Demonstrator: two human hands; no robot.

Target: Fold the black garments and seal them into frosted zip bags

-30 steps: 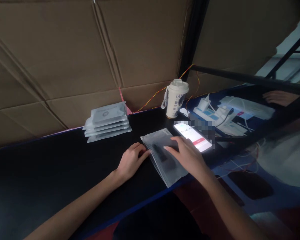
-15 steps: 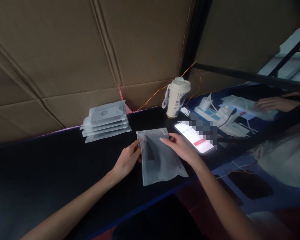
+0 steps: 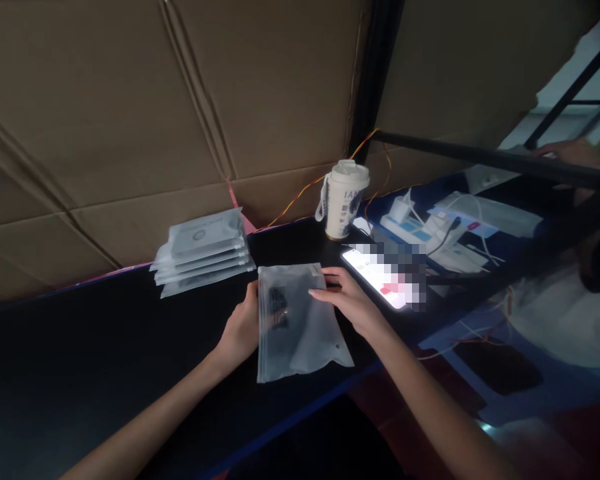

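A frosted zip bag [image 3: 305, 333] is held up a little over the black table, with a dark item showing through near its left side. My left hand [image 3: 241, 323] grips the bag's left edge, its fingers hidden behind it. At the upper right corner, my right hand [image 3: 347, 300] pinches the bag, thumb on the front and fingers behind. Several similar frosted bags [image 3: 203, 250] are stacked on the table to the left.
A white lidded cup [image 3: 347, 200] stands at the back, with a lit phone [image 3: 375, 280] in front of it. Chargers and a power strip [image 3: 415, 227] lie to the right. Cardboard [image 3: 130, 100] backs the table. Another person's hand [image 3: 570, 152] shows at the far right.
The view has shifted slightly. My left hand has slid further behind the bag, and the dark item inside shows more clearly. The other person's hand has moved up and away from the bag at right.
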